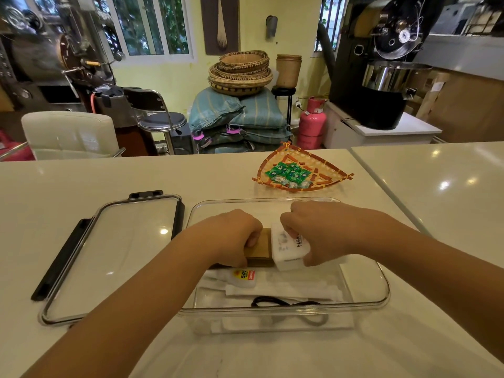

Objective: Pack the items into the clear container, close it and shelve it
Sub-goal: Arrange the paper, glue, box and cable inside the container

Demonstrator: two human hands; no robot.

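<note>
Your forearms frame the clear container (362,301). Left hand (231,236) fingers curl around a brown box (259,248); right hand (321,230) pinches a white packet (289,249), both inside. Risk: the 2 collide and tip; lid (114,255) lies beside, unlatched.

— What sort of place is this?
— A coffee roastery workroom, I'd say. Past the right hand (321,230) stands a black drum roaster with a steel tray (381,72); beyond the left hand (231,236), stacked teal sacks (237,118) under round woven bamboo trays (240,72).
</note>
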